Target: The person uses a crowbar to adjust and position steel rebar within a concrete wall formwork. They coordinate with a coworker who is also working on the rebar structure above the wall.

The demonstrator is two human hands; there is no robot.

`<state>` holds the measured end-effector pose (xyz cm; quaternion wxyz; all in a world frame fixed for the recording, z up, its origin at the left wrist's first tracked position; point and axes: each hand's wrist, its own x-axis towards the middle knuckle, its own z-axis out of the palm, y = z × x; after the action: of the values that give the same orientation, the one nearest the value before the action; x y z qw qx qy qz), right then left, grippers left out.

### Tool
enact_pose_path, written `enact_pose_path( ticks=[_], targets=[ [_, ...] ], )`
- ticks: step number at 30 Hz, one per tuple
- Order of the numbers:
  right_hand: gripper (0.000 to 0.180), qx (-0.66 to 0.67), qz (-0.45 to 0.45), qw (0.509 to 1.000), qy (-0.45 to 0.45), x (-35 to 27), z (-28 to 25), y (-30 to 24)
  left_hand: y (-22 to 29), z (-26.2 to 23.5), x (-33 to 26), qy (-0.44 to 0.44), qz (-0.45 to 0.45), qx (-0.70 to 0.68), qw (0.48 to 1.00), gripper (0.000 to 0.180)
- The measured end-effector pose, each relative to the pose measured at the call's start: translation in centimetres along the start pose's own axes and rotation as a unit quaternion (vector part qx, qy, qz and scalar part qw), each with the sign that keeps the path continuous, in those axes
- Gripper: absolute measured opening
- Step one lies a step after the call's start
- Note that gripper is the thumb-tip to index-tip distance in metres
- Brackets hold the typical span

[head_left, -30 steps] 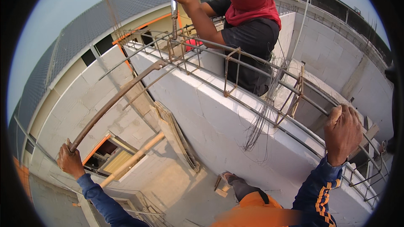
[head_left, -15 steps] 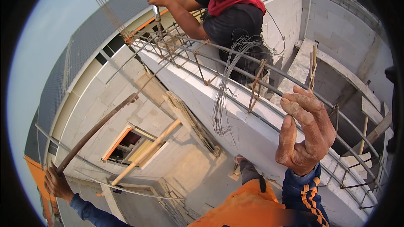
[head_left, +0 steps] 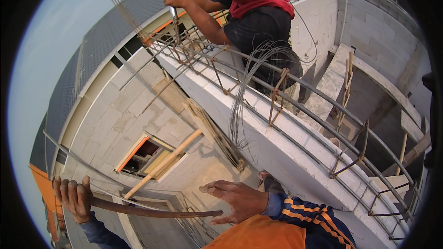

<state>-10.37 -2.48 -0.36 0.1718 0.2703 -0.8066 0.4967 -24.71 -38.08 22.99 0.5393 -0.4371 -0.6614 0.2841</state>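
Looking down from the top of a grey block wall (head_left: 286, 152), high above a lower building with a window opening (head_left: 147, 154) at lower left of frame. My left hand (head_left: 74, 198), lower left, is wrapped around one end of a rusty curved rebar (head_left: 152, 211); the bar runs right along the bottom of frame, tip ending just beside my right hand (head_left: 240, 200). Right hand is open, fingers spread, palm facing the bar end, not clearly touching it. Hands well apart. Rebar cage (head_left: 300, 97) with stirrups lies along the wall top, running from upper centre to lower right. Loose tie wire bundle (head_left: 251, 87) hangs over the cage at centre. Another person (head_left: 258, 18) at top centre stands behind the cage, both hands on a metal tool (head_left: 171, 0). Bamboo pole (head_left: 164, 163) leans below the wall. Open sky at left.
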Motion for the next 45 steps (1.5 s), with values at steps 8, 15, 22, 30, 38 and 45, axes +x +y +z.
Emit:
enact_pose_path(
  ticks=[8,15,22,30,38,45],
  targets=[
    [0.06,0.209,0.101,0.954,-0.19,-1.3,8.5,5.4,10.7,2.2,7.6,0.182,-0.006,-0.049,0.982,0.032],
    [0.039,0.169,0.084,0.982,-0.011,-1.4,5.8,9.1,12.0,9.9,4.2,0.2,-0.312,-0.115,0.922,0.042],
    [0.04,0.087,0.122,0.987,0.059,-2.6,3.5,12.1,19.9,21.2,10.4,0.254,-0.557,-0.451,0.649,0.05],
    [0.034,0.114,0.115,0.987,0.015,-2.4,1.5,12.7,29.2,36.0,25.1,0.011,-0.431,-0.654,0.621,0.05],
    [0.027,0.161,0.173,0.971,-0.019,-2.7,1.7,13.6,30.9,39.5,26.4,0.093,-0.443,-0.636,0.626,0.034],
    [0.026,0.142,0.159,0.977,0.015,-3.1,1.7,14.3,30.9,38.9,27.6,0.078,-0.499,-0.669,0.546,0.052]
  ],
)
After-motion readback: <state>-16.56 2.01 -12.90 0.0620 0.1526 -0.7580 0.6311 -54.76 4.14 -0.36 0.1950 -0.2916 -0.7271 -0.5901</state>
